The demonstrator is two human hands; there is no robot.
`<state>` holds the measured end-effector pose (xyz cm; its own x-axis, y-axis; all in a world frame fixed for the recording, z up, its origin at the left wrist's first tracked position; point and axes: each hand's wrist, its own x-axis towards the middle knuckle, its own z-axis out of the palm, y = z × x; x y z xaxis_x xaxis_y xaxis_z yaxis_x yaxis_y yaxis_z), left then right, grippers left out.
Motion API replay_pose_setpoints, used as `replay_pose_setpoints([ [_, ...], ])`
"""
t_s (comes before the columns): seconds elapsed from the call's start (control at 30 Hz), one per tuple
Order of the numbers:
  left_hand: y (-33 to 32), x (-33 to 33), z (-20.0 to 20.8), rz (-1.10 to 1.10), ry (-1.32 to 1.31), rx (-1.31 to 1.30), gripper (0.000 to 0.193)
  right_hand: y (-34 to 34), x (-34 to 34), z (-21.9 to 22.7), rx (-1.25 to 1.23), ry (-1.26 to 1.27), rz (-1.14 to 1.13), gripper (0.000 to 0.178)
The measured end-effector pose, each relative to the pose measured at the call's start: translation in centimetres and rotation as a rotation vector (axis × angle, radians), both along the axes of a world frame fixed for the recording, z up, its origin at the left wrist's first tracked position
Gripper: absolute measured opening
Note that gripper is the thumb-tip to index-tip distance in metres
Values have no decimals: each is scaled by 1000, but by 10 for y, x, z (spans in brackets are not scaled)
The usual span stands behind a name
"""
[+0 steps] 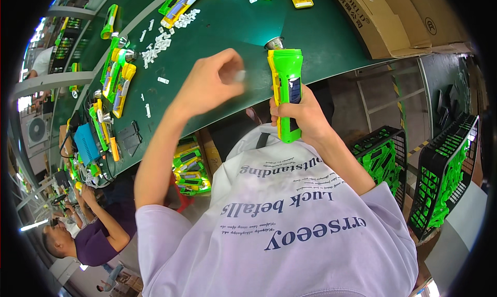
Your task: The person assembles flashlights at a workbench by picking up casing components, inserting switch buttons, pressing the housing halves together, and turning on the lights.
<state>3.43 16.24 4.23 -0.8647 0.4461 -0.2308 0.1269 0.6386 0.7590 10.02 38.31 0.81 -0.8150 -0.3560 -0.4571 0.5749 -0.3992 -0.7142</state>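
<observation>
Right hand (303, 110) wraps the torch (286, 92) by its lower body, over the near edge of the table (228, 33); long axis points away from the wearer, lamp cup (274, 42) far end. Left hand (213, 80) curls apart, to its left; blurred, cannot tell whether pinching anything.

- Flashlight (286, 94), one o'clock: bright green and yellow, with a dark panel
- Benchtop (228, 30), twelve: deep green
- Small parts (157, 49), between ten and eleven: white
- Carton (404, 30), two: brown, dark print
- Crates (427, 158), three: black
- Shirt (279, 268), six: pale lilac, navy lettering
- Boxy device (87, 143), nine: blue
- Co-worker's sleeve (98, 242), eight: dark purple
</observation>
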Motion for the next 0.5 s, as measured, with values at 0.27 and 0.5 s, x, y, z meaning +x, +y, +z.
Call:
replay_pose_setpoints([
  [0.27,38,39,-4,319,-200,776,25,-1,4,-2,40,24,44,39],
  [0.5,45,58,-6,452,-281,1009,27,0,5,-2,-33,45,84,39],
])
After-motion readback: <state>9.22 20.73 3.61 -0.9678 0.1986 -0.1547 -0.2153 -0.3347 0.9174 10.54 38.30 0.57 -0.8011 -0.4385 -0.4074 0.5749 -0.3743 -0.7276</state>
